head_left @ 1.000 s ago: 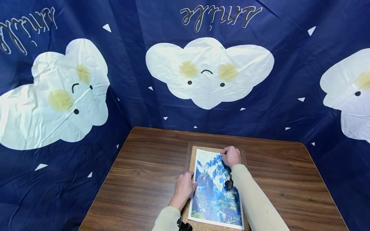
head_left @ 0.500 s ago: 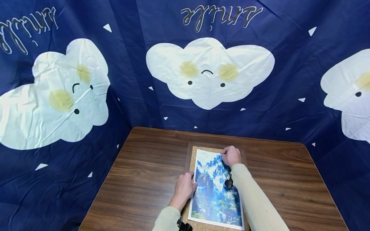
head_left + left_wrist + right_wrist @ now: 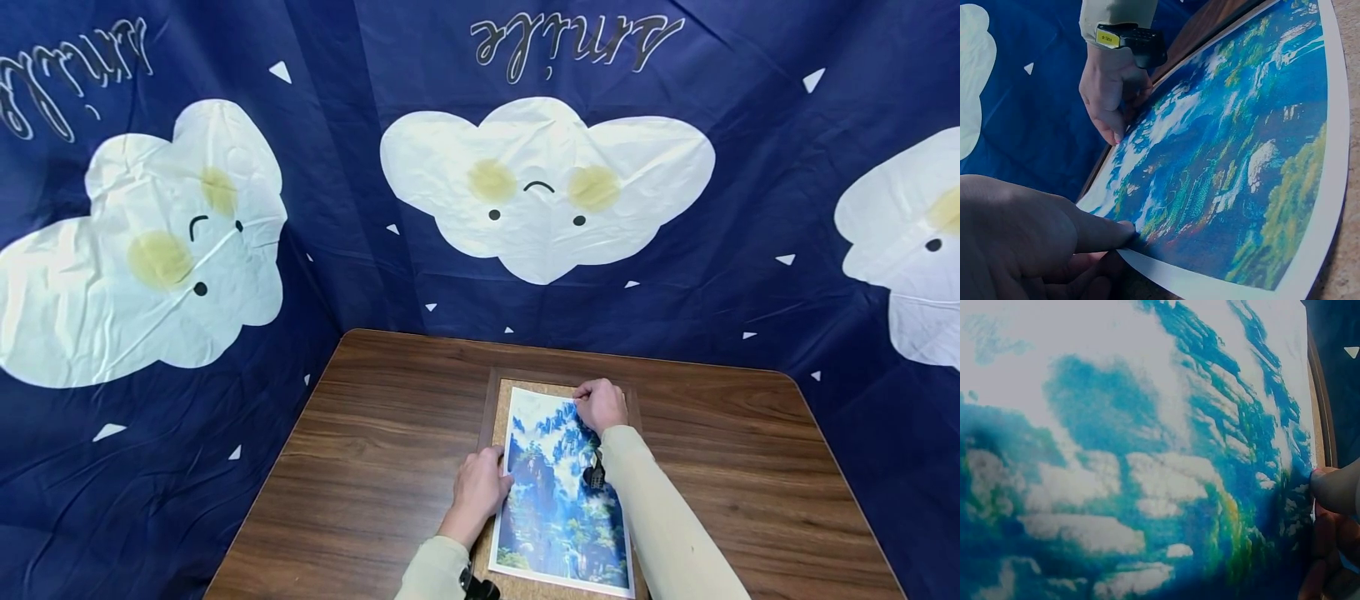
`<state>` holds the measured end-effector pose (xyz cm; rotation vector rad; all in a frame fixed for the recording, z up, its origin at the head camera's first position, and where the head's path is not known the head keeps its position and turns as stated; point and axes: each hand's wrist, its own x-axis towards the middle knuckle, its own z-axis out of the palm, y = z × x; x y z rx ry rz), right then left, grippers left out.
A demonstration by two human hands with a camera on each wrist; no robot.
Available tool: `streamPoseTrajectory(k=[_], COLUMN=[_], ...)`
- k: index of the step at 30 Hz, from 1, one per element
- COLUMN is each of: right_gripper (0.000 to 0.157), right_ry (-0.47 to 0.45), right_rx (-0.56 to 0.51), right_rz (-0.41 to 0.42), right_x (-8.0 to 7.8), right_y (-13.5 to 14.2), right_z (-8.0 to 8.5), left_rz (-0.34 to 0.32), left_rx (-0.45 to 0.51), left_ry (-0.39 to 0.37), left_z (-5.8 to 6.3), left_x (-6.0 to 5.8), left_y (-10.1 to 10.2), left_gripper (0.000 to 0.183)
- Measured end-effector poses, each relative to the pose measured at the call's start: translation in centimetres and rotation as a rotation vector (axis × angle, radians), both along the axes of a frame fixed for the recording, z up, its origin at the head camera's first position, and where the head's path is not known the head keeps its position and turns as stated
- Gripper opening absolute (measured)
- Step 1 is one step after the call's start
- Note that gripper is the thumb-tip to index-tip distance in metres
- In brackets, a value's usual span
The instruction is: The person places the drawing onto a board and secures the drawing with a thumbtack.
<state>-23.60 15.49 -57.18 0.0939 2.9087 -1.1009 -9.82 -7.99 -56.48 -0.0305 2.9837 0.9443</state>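
Note:
A blue landscape print [image 3: 562, 500] with a white border lies over a cork board [image 3: 504, 408] framed in brown wood. My left hand [image 3: 477, 485] is at the print's left edge. In the left wrist view its thumb [image 3: 1100, 232] lies on top of the edge, with the fingers curled below it. At the top edge, towards the right corner, my right hand [image 3: 602, 407] pinches the paper between thumb and fingers. A tiny pink spot shows at these fingertips; whether it is a nail or a pin I cannot tell. The right forearm covers part of the print's right side.
The board lies on a dark wood-grain table [image 3: 375, 433]. Behind and beside the table hangs a navy cloth [image 3: 337, 167] with white clouds and upside-down lettering. A black device [image 3: 594, 475] is strapped to the right wrist, another [image 3: 478, 586] to the left.

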Motion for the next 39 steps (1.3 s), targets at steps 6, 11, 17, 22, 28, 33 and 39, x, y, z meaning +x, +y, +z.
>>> streamPoseTrajectory(k=[6, 11, 17, 22, 28, 33, 39], right_gripper=[0.012, 0.013, 0.012, 0.01, 0.01, 0.011, 0.012], right_ry=[0.029, 0.033, 0.016, -0.006, -0.037, -0.048, -0.089], right_rx=[-0.005, 0.001, -0.008, -0.017, -0.018, -0.017, -0.034], right_rz=[-0.002, -0.005, -0.015, -0.025, -0.032, -0.04, -0.047], right_x=[-0.1, -0.1, -0.1, 0.0, 0.1, -0.1, -0.3], right_y=[0.0, 0.2, 0.3, 0.4, 0.3, 0.0, -0.2], right_z=[-0.2, -0.4, -0.4, -0.4, -0.1, 0.5, 1.1], left_rz=[-0.01, -0.011, -0.01, -0.012, -0.01, 0.004, 0.006], left_rx=[-0.005, -0.007, -0.006, -0.005, -0.008, -0.005, -0.019], left_ry=[0.011, 0.009, 0.006, 0.004, -0.001, -0.014, -0.002], left_z=[-0.1, -0.2, -0.1, -0.2, -0.1, -0.1, -0.1], left_x=[0.0, 0.0, 0.0, 0.1, 0.0, -0.2, -0.3], left_y=[0.1, 0.1, 0.2, 0.3, 0.3, 0.3, 0.3], left_gripper=[0.042, 0.043, 0.043, 0.042, 0.042, 0.044, 0.044])
